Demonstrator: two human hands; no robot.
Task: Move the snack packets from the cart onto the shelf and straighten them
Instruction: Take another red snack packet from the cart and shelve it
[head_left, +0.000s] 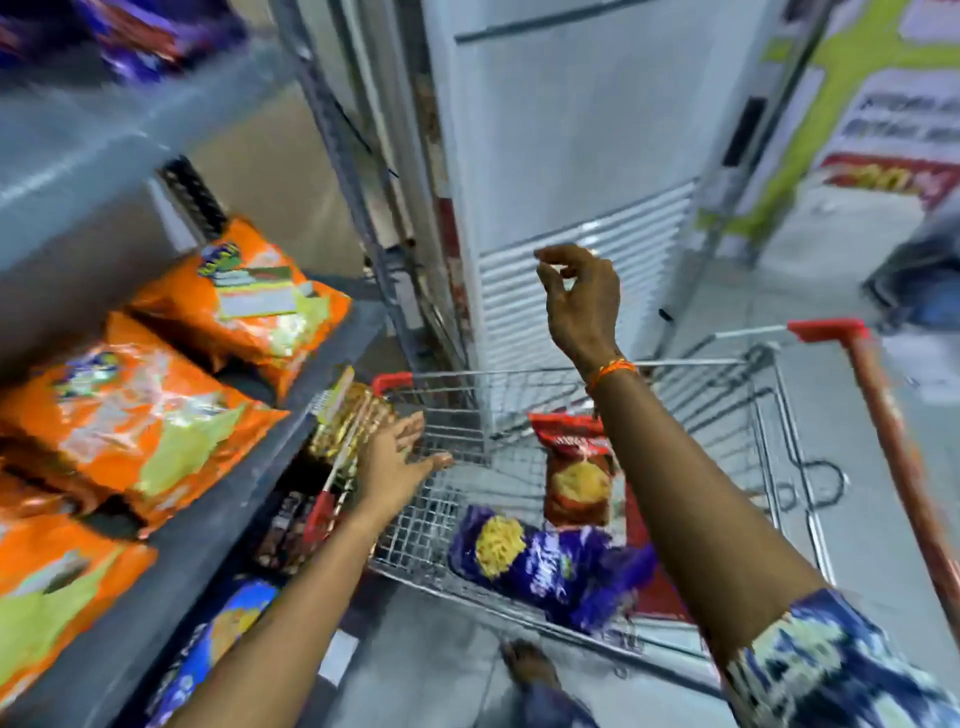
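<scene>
Standing on grey shop flooring, a wire cart (727, 395) is holding two snack packets, one red (576, 467), one purple (545, 566), while four orange packets (135, 415) are lying on the grey shelf (218, 519) and both hands, left (395, 467) and right (582, 301), are hovering empty, fingers loose.

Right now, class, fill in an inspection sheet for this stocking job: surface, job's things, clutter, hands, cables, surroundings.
Surface: grey shelf, part filled.
Job's things: orange packets on the shelf; red packet and purple packet in the wire cart.
Clutter: more packets on a lower shelf.
Hands: left hand open, empty; right hand raised, empty.
Cables: black cable on the floor.
Surroundings: white cabinet behind the cart.
</scene>
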